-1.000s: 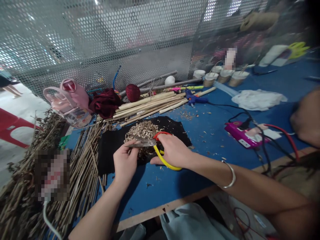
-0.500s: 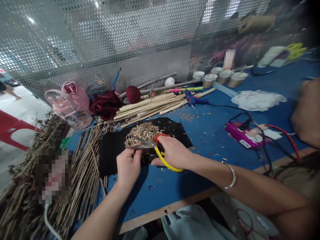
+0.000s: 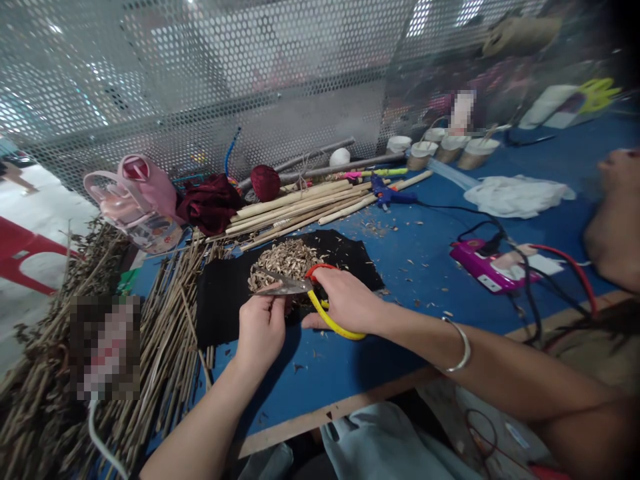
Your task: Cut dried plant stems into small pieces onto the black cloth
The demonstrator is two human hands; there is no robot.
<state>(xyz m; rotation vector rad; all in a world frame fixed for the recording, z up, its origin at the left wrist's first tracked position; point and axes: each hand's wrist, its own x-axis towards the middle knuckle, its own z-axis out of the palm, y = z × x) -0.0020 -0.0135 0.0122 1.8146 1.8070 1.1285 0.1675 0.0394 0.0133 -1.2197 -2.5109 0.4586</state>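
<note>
My right hand [image 3: 346,300] grips scissors [image 3: 295,287] with red and yellow loop handles, the blades pointing left. My left hand [image 3: 261,328] is closed just under the blades, fingers pinched on a small piece I cannot make out. Both hands hover over a black cloth [image 3: 220,293] on the blue table [image 3: 390,267]. A heap of short cut stick bits [image 3: 285,259] lies on the cloth behind the blades.
A large pile of thin dry twigs [image 3: 155,333] lies at the left. Thicker pale sticks [image 3: 300,207], dark red fabric [image 3: 210,203], a pink bag [image 3: 135,200] and a blue glue gun [image 3: 387,195] sit behind. A magenta device [image 3: 483,265] with cables lies right. Another person's arm [image 3: 613,220] is at the far right.
My left hand has shifted slightly right, closer under the scissor blades. The right hand and scissors stay in almost the same place.
</note>
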